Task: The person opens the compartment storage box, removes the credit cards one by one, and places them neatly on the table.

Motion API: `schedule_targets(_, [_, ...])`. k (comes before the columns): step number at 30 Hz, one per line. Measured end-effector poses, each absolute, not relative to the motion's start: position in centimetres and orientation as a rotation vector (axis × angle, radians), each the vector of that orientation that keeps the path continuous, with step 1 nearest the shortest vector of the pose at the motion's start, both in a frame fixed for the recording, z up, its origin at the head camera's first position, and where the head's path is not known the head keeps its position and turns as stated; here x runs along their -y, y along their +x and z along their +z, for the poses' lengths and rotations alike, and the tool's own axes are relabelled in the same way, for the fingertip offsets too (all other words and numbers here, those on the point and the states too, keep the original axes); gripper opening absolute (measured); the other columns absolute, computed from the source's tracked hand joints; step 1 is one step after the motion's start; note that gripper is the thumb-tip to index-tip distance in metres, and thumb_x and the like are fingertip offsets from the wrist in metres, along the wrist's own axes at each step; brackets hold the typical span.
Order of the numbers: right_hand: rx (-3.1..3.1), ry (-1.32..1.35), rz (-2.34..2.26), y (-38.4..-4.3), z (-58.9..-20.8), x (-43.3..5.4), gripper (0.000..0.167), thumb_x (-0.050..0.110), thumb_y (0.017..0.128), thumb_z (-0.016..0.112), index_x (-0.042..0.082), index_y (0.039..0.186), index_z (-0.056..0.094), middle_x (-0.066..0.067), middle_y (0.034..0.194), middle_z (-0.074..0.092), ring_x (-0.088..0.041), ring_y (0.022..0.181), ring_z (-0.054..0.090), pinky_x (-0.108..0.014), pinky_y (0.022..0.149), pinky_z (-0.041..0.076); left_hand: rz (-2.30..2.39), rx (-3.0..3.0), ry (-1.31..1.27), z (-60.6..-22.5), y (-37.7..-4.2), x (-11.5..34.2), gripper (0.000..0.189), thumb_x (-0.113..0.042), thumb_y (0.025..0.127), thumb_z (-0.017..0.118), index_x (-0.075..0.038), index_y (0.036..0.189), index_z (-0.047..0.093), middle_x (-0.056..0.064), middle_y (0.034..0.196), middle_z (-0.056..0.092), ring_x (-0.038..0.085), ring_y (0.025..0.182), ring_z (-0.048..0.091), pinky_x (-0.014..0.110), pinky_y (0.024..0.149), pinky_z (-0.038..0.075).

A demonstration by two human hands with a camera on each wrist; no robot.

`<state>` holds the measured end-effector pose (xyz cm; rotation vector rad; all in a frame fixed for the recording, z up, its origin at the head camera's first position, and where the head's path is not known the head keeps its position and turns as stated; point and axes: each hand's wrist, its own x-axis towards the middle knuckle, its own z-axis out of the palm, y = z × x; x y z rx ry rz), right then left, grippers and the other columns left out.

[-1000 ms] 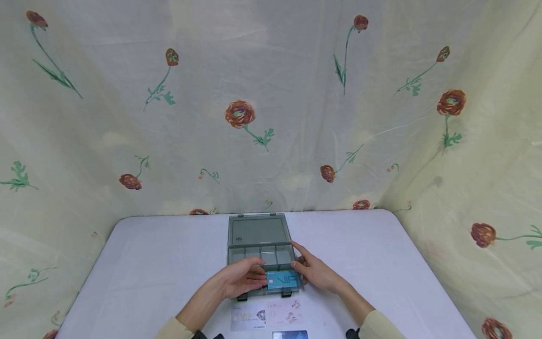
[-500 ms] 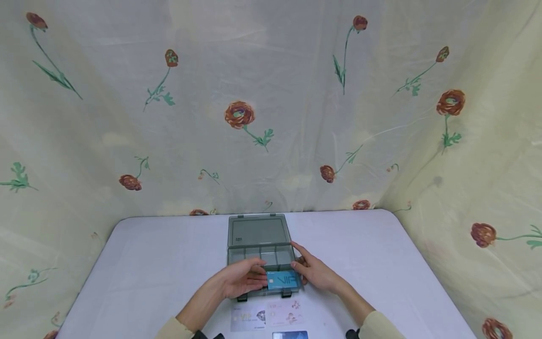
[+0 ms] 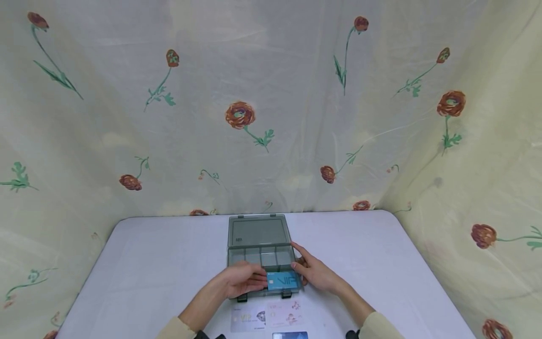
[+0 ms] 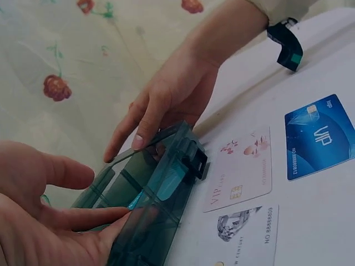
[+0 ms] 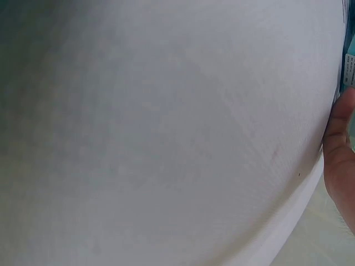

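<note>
A blue VIP card (image 3: pixel 282 280) lies in the front compartment of a grey-green, see-through plastic box (image 3: pixel 259 231) with its lid folded back. My left hand (image 3: pixel 243 279) reaches into that compartment from the left. Its straightened fingers touch the card's left end, while the thumb stands apart above them in the left wrist view. At the box's right end, my right hand (image 3: pixel 318 273) grips the side wall, thumb over the rim and index finger stretched along it. The right wrist view catches only part of the right hand (image 5: pixel 339 149) against the box's side.
In front of the box lie a silver card (image 3: pixel 248 318) and a pink card (image 3: pixel 286 313), with a dark blue card (image 4: pixel 320 137) nearer the person. Small divided compartments (image 3: pixel 268 256) fill the box's rear half. A flowered curtain hangs behind the white table (image 3: pixel 169 263).
My left thumb has dropped a little toward the fingers. The right hand, the box and the blue card stay nearly in place.
</note>
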<state>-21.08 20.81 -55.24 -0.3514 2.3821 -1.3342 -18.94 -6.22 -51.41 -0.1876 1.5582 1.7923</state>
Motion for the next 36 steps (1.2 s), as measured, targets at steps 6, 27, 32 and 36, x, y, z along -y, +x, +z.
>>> schedule_targets(6, [-2.374,-0.354,-1.346,-21.14,-55.24,-20.76,0.065,0.030,0.106,0.052,0.026,0.162,0.020,-0.013,0.113,0.061,-0.020,0.072,0.060,-0.037,0.070,0.051,1.801,-1.577,-0.199,-51.59,-18.96,6.15,0.035,-0.008,0.101,0.053,0.016,0.126,0.057,0.027,0.119,0.064,0.026,0.100,0.071,0.035,0.092,0.055])
schedule_targets(27, [-2.366,-0.364,-1.343,-21.18,-55.46,-20.89,0.066,0.034,0.105,0.053,0.026,0.162,0.020,-0.012,0.113,0.060,-0.020,0.074,0.060,-0.036,0.069,0.052,1.794,-1.537,-0.226,-51.78,-19.33,5.97,0.034,-0.009,0.100,0.055,0.014,0.124,0.059,0.023,0.113,0.068,0.023,0.095,0.073,0.034,0.090,0.056])
schedule_targets(32, [-2.363,-0.369,-1.336,-21.22,-55.60,-20.98,0.066,0.033,0.106,0.052,0.025,0.162,0.019,-0.012,0.113,0.059,-0.021,0.074,0.061,-0.036,0.070,0.052,1.800,-1.540,-0.230,-51.92,-19.32,5.84,0.034,-0.008,0.100,0.055,0.015,0.125,0.058,0.024,0.114,0.067,0.024,0.095,0.072,0.035,0.090,0.056])
schedule_targets(36, [-2.365,-0.372,-1.338,-21.30,-55.58,-20.98,0.066,0.034,0.106,0.052,0.026,0.162,0.019,-0.012,0.112,0.059,-0.020,0.074,0.060,-0.037,0.070,0.052,1.797,-1.560,-0.240,-52.05,-19.41,5.67,0.034,-0.008,0.099,0.056,0.015,0.124,0.059,0.024,0.112,0.067,0.024,0.094,0.072,0.035,0.089,0.056])
